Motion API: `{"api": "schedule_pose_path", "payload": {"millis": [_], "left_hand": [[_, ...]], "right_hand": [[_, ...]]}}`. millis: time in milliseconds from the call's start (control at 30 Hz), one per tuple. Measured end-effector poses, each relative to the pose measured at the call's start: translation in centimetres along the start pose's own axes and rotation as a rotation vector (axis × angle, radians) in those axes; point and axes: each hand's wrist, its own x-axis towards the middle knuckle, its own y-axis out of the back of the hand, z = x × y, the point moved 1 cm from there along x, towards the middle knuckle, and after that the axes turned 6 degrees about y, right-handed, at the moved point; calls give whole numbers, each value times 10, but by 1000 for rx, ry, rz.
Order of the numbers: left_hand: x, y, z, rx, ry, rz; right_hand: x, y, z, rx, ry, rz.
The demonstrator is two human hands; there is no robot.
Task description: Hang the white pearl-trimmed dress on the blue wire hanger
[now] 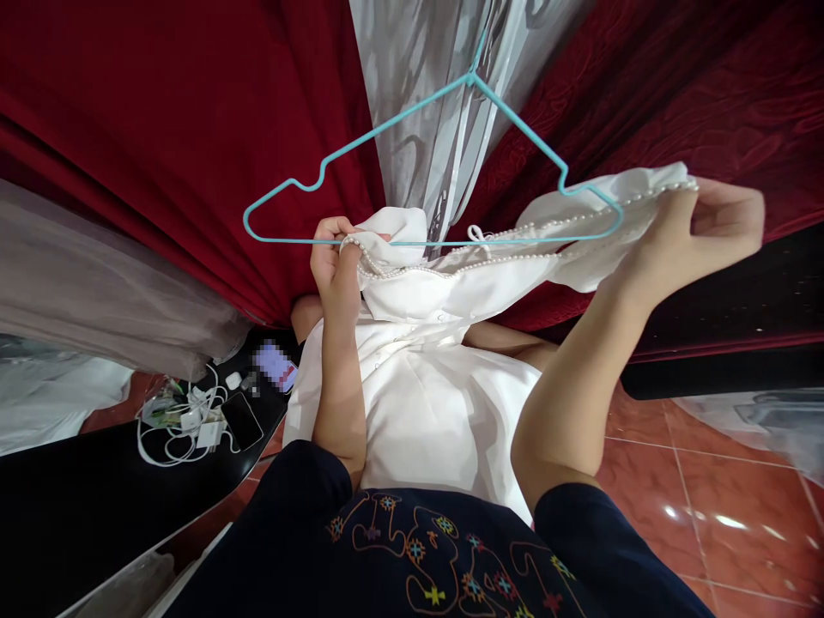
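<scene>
A white dress (438, 399) with pearl-beaded edging lies over my lap, its upper part raised in front of me. My left hand (338, 266) is closed on the beaded edge at the left, right by the bottom bar of the hanger. Out at the right, my right hand (714, 219) grips the other end of the beaded edge and pulls it sideways. The light blue hanger (392, 127) hangs upright, with its right end at the dress's right side. Its hook is at the top, among sheer white fabric. A small white loop (476, 233) stands up from the dress near the bar.
Dark red curtains (193, 129) and sheer white fabric (412, 94) hang ahead. On the black bench (77, 489) at the left lie white cables (193, 421), a dark phone (243, 421) and a phone with a lit screen (275, 365). Red floor tiles (721, 498) show at the right.
</scene>
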Motion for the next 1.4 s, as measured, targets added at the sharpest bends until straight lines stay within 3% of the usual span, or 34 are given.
{"api": "schedule_pose_path", "payload": {"millis": [100,167,267,333,400,467,567,700,800,933,1067,1233,1400], "left_hand": [[2,1,-9,-25,39,-13],[3,0,-17,-23,62,-6],[4,-2,-27,-1,86,40],[4,-3,-33,10,104,57],[3,-5,-36,17,128,57],[1,-6,-36,21,142,55],[-2,-9,-33,25,120,76],[-3,-11,-29,50,120,68],[-5,-8,-27,54,141,21],[-3,10,-26,93,166,-110],[7,43,-27,215,104,-196],[21,83,-23,430,-60,56],[24,98,-10,450,-133,265]], "right_hand": [[-9,21,2,-88,-48,28],[-21,32,-10,-73,-117,-119],[-42,42,-42,-1,-196,-443],[-54,43,-67,63,-170,-628],[-63,39,-91,114,-79,-721],[-72,30,-112,147,-22,-735],[-89,11,-132,245,-69,-724],[-113,-11,-141,364,-186,-829],[-120,-14,-139,383,-205,-794],[-114,-6,-133,374,-121,-802],[-105,2,-123,365,-108,-825],[-99,5,-116,358,-104,-851],[-96,2,-118,353,-100,-849]]}}
